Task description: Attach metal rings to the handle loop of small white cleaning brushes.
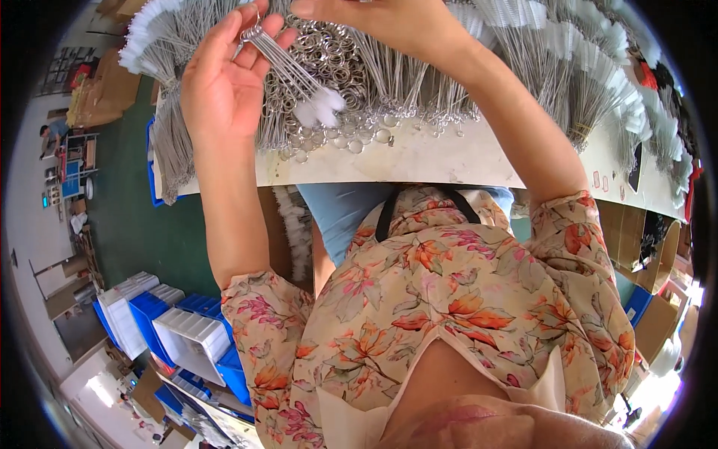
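My left hand (228, 82) is raised over the table's near left part, palm turned up. Its fingertips are closed round the looped ends of a small bunch of thin wire brushes (288, 67), whose white bristle tips point down to the right. A metal ring seems to join the loops at the fingers. At the top edge is my right hand (404, 30), reaching left toward the bunch; its fingertips are partly cut off, so any grip is hidden. Below the bunch lies a heap of loose metal rings (321, 52), some spilling toward the table edge (419, 161).
Bundles of wire brushes (531, 37) with white tips crowd the table on both sides. Blue and white plastic bins (187, 329) stand on the green floor (149, 232) to the left. Cardboard boxes (647, 247) are at the right. Another person (54, 135) is far off at left.
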Motion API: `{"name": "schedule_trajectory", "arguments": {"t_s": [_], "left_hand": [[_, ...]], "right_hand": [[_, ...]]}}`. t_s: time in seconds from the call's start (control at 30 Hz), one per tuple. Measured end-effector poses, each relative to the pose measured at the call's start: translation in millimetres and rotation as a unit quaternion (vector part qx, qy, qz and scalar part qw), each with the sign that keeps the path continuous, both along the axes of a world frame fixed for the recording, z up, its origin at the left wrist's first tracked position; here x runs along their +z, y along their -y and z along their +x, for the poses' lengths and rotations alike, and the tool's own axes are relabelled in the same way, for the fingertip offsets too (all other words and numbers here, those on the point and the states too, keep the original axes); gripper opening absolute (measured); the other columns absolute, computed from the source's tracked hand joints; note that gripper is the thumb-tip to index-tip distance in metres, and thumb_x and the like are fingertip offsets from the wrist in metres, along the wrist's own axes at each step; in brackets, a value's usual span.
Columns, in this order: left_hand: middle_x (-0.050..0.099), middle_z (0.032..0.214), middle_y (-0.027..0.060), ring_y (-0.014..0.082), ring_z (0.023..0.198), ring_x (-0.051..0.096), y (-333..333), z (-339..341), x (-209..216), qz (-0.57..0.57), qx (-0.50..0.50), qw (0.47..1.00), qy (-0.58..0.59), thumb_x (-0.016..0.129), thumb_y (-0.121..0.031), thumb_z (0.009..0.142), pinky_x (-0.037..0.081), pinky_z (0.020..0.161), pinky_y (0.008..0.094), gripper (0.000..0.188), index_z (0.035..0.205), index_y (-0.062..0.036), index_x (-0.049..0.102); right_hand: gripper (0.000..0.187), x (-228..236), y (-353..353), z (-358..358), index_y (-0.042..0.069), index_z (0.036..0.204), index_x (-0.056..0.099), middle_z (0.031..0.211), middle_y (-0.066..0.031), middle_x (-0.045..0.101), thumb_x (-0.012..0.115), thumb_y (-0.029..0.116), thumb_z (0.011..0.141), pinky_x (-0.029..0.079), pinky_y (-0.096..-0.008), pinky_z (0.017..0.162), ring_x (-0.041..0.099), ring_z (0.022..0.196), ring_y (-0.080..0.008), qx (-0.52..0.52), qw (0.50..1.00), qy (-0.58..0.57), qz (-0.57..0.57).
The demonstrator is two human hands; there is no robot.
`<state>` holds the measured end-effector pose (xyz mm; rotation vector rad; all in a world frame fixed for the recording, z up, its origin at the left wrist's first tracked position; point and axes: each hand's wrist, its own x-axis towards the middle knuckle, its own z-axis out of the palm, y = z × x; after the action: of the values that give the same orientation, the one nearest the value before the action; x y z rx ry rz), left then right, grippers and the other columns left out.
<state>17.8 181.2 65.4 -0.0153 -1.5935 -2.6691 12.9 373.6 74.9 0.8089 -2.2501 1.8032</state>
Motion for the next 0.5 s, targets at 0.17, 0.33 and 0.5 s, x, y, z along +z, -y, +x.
{"name": "schedule_trajectory", "arguments": {"t_s": [0.17,0.33,0.5], "left_hand": [[0.056,0.108,0.0144,0.0213,0.099,0.055,5,-1,11,-0.018,0.002,0.999,-0.027,0.054,-0.013,0.087,0.045,0.091,0.0401,0.026,0.105,0.0063,0.054],[0.063,0.089,0.0111,0.0206,0.078,0.063,14,14,9,-0.053,0.028,0.997,-0.057,0.054,-0.019,0.088,0.054,0.072,0.0369,0.023,0.099,0.0002,0.059],[0.062,0.078,0.0074,0.0153,0.066,0.062,46,35,-1,-0.071,0.044,0.989,-0.12,0.055,-0.018,0.089,0.053,0.059,0.0288,0.02,0.095,0.0004,0.061]], "right_hand": [[0.016,10,29,-8,-0.005,0.085,0.066,0.072,-0.0118,0.066,0.065,0.01,0.079,0.048,-0.0221,0.05,0.064,0.061,-0.0111,0.029,0.995,0.022,-0.096],[0.015,19,52,-4,-0.006,0.086,0.066,0.071,-0.0118,0.066,0.064,0.008,0.08,0.05,-0.0223,0.051,0.064,0.061,-0.0132,0.031,0.998,0.027,-0.043],[0.014,12,81,14,-0.006,0.084,0.065,0.072,-0.0102,0.066,0.061,0.008,0.082,0.049,-0.0227,0.056,0.062,0.063,-0.0111,0.122,0.992,0.008,-0.03]]}}
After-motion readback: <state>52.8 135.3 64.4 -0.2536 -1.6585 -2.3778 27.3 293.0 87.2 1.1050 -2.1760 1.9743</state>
